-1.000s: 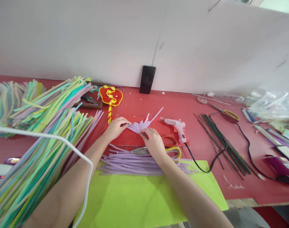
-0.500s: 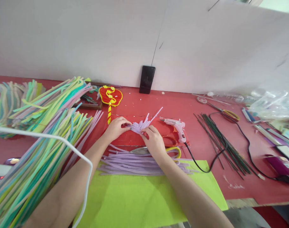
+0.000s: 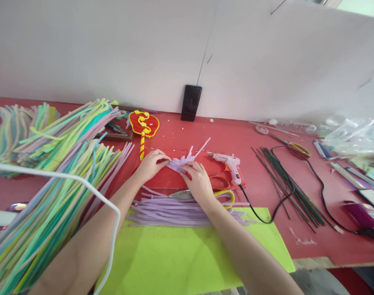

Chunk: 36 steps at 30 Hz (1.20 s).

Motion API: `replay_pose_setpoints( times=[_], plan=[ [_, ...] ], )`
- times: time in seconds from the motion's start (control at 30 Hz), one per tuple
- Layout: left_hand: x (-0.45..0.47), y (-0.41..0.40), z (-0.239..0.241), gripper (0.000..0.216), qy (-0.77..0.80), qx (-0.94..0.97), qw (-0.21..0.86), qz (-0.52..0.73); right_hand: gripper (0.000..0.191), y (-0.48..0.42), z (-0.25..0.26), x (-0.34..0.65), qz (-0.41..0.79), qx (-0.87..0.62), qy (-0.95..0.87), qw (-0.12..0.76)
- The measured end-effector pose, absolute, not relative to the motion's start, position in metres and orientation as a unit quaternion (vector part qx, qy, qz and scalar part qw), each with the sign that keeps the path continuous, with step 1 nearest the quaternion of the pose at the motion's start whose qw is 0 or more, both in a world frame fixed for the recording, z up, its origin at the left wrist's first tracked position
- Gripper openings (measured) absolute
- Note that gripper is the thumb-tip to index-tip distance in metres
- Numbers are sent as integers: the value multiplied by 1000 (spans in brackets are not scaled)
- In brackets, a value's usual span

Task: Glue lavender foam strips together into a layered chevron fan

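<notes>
Between my two hands is a woven bundle of lilac pipe cleaners [image 3: 178,164], with a few loose ends sticking up to the right. My left hand [image 3: 153,164] pinches its left end between thumb and fingers. At its lower right, the thumb and fingers of my right hand [image 3: 198,180] close on it. Below my hands lies a row of loose lilac pipe cleaners [image 3: 171,212]. Scissors with yellow handles [image 3: 230,197] rest on that row, partly hidden by my right wrist. An orange scissor handle [image 3: 220,180] shows just right of my right hand.
A pink glue gun [image 3: 231,164] lies to the right, its black cord running to a purple box [image 3: 363,217]. Green stems [image 3: 293,188] and another pair of scissors [image 3: 297,149] lie beyond. Pastel pipe cleaners [image 3: 67,192] heap at left, crossed by a white cable [image 3: 82,182]. A phone [image 3: 191,103] leans on the wall.
Hardly anything differs. Both hands keep their grip on the lilac bundle, with only a slight shift of the fingers and of the whole view.
</notes>
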<state>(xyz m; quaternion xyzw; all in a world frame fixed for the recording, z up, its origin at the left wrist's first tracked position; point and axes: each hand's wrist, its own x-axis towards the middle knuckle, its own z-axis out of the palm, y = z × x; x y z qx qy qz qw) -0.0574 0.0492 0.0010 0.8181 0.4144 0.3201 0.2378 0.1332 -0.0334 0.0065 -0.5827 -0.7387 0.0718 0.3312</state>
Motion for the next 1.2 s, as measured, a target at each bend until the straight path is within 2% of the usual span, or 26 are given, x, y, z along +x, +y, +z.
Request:
replay_pose_setpoints(
  times=[0.5, 1.2],
  plan=[
    [-57, 48, 1, 10, 390, 839, 220, 309, 20, -34, 6, 133, 63, -579, -739, 337],
    [-56, 46, 2, 12, 373, 846, 222, 310, 21, -34, 8, 133, 71, -586, -737, 330]
  ],
)
